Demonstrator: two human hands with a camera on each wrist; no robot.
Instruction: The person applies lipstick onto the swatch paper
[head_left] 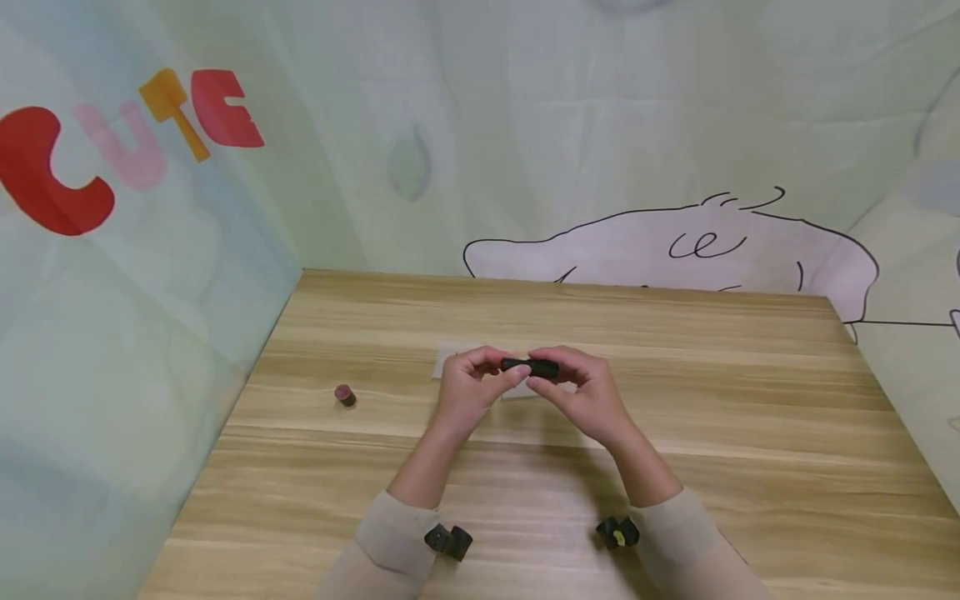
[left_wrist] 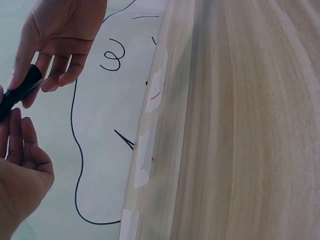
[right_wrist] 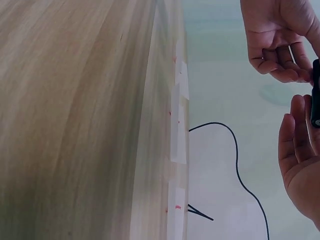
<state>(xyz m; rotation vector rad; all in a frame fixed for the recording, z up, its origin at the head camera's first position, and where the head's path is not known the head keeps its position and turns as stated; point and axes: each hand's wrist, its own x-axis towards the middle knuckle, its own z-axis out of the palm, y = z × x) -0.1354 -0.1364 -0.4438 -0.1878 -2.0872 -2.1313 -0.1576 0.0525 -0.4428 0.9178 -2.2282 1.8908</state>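
Note:
A slim black tube (head_left: 543, 368) is held level between both hands above the table. My left hand (head_left: 467, 392) pinches its left end with thumb and fingers, while my right hand (head_left: 588, 392) grips the thicker right end. In the left wrist view the tube (left_wrist: 22, 90) narrows at its middle, with the right hand (left_wrist: 60, 40) above and the left hand (left_wrist: 22, 185) below. Only part of the tube (right_wrist: 316, 107) enters the right wrist view. Under the hands lie pale paper pieces (head_left: 447, 360), partly covered; red marks show on some paper pieces (left_wrist: 156, 92).
On the left of the wooden table (head_left: 720, 400) stands a small maroon cylinder (head_left: 345, 396). Behind the table hangs a printed cloth (head_left: 637, 125) with a cartoon outline. Black devices (head_left: 448, 542) sit at the sleeve cuffs.

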